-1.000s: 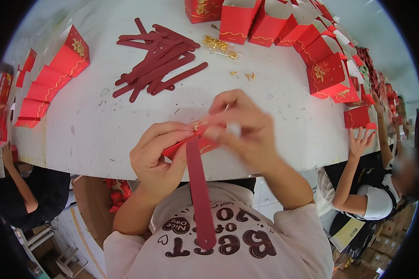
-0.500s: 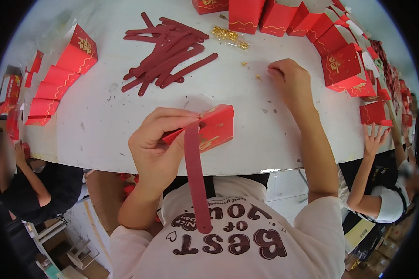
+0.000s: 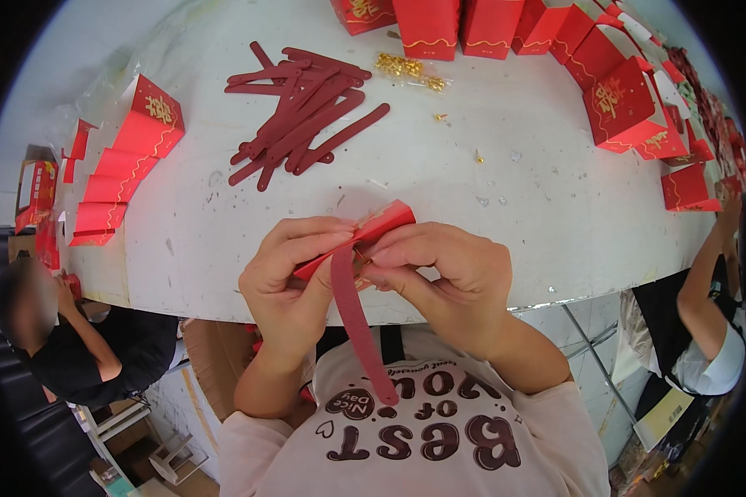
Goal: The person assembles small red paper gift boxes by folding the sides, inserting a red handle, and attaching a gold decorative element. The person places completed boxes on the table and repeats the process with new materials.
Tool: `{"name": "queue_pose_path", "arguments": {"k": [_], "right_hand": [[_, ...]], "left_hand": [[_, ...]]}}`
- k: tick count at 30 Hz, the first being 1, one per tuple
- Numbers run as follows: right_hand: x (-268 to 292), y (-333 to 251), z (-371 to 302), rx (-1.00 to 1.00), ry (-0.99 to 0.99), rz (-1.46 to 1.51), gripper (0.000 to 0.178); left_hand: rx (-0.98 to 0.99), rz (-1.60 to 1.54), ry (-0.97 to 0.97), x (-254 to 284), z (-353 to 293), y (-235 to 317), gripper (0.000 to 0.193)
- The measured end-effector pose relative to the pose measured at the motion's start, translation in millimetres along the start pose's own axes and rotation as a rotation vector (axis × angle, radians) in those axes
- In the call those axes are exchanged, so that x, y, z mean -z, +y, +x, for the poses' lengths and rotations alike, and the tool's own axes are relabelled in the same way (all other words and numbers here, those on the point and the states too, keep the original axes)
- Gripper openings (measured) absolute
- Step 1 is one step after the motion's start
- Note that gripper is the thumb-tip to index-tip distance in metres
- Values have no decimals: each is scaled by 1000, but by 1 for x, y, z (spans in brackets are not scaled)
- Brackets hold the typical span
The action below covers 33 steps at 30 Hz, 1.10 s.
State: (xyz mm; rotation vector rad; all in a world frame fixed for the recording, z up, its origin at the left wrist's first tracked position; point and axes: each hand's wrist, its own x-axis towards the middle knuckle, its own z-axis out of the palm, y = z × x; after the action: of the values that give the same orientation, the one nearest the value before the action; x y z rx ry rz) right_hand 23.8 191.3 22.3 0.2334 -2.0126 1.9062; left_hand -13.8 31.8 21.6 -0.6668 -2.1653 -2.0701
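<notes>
Both my hands meet at the near edge of the white table [image 3: 224, 224]. My left hand [image 3: 294, 277] grips a flat red paper box [image 3: 383, 222] from the left. A dark red strap [image 3: 358, 323] hangs from it toward my chest. My right hand [image 3: 448, 273] pinches the same box and strap from the right, fingers closed over the joint. A pile of several dark red straps [image 3: 302, 124] lies farther back on the table, with small gold fasteners [image 3: 406, 68] beside it.
Folded red boxes [image 3: 120, 170] are stacked at the table's left. Assembled red boxes [image 3: 622, 103] line the back and right edge. One seated person [image 3: 75, 348] is at lower left; another person's arm [image 3: 704, 282] is at the right.
My right hand came back from the table's middle to the box and now pinches it together with my left hand. The box has turned edge-on between both hands.
</notes>
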Motion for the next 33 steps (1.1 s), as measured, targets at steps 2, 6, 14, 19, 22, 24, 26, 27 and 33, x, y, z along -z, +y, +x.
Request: {"name": "queue_pose_path", "arguments": {"k": [2, 6, 14, 19, 22, 24, 26, 27, 33], "right_hand": [[-2, -2, -1, -14, 24, 7, 12], [-1, -4, 1, 67, 43, -59, 15], [0, 3, 3, 418, 22, -379, 28], [9, 0, 19, 404, 28, -464, 28], [8, 7, 22, 327, -80, -269, 27], [9, 11, 22, 277, -156, -157, 27], [13, 13, 26, 270, -212, -118, 27], [15, 13, 28, 282, -224, -112, 27], [14, 9, 32, 334, -248, -140, 27]], "left_hand": [[-19, 16, -2, 0, -1, -1, 15], [-53, 64, -13, 0, -1, -2, 15], [-145, 60, -51, 2, -2, -7, 18], [-282, 15, -126, 5, -4, -11, 21], [-214, 65, -180, 10, 1, 2, 26], [-266, 181, -147, 9, 6, 14, 28], [-354, 299, -113, 10, 10, 20, 32], [-421, 316, -204, 13, 17, 28, 33], [-269, 50, -247, 21, 64, 32, 41]]}}
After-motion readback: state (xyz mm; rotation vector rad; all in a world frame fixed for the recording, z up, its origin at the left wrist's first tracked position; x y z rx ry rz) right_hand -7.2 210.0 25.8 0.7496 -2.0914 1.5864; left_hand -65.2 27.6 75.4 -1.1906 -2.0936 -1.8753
